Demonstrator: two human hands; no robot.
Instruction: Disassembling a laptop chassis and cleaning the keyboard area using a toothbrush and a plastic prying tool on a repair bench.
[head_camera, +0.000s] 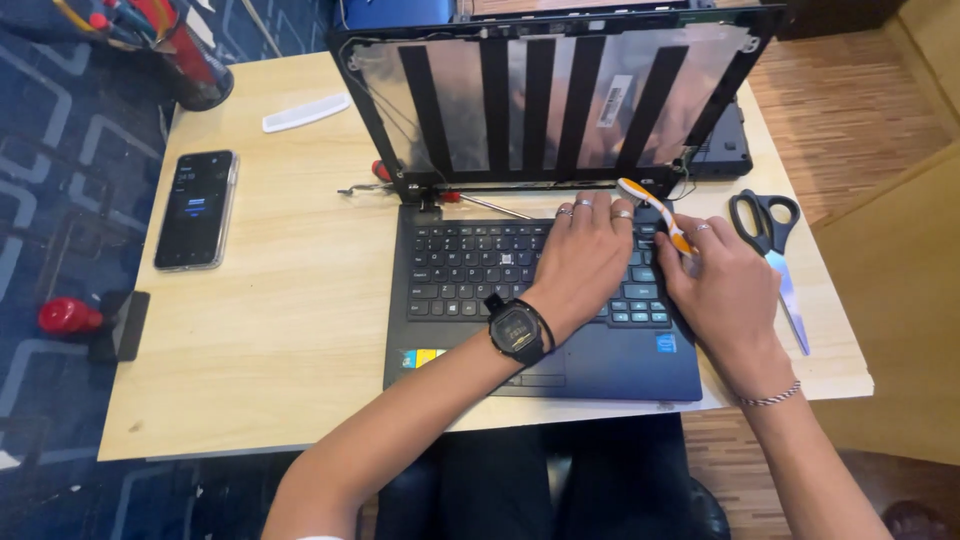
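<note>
A dark laptop (470, 350) lies open on a light wooden table (280, 330), its screen panel (560, 100) bare, showing a silver back crossed by black tape strips. My left hand (585, 260), with rings and a black wristwatch, rests flat on the right part of the keyboard (470, 270). My right hand (720, 290) is closed around a white and orange toothbrush (648, 203), whose head points at the hinge area near the keyboard's upper right corner.
A phone (196, 208) with a lit screen lies at the table's left. A white comb (305, 113) is at the back left. A red-handled screwdriver (460, 198) lies by the hinge. Black-handled scissors (775, 250) lie on the right. A red object (68, 316) sits on the floor.
</note>
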